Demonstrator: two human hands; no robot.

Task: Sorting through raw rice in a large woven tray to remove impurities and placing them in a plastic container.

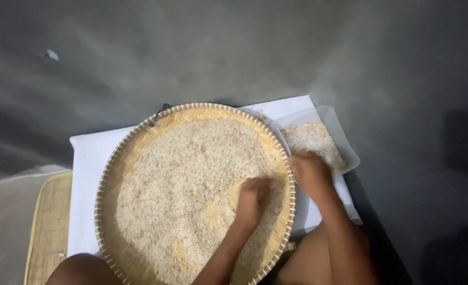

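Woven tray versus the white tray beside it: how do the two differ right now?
The woven tray is round, tan and large; the white tray is rectangular, pale and much smaller. The woven tray holds a wide spread of rice with the left hand in it; the white tray holds a small patch, with the right hand at its near edge. Both lie on the white sheet and hold rice.

We record a dim, dark grey smooth floor [276, 47], unevenly lit. 1 small pale scrap [52, 54] lies on it upper left; a tan woven mat [49, 227] sits lower left.
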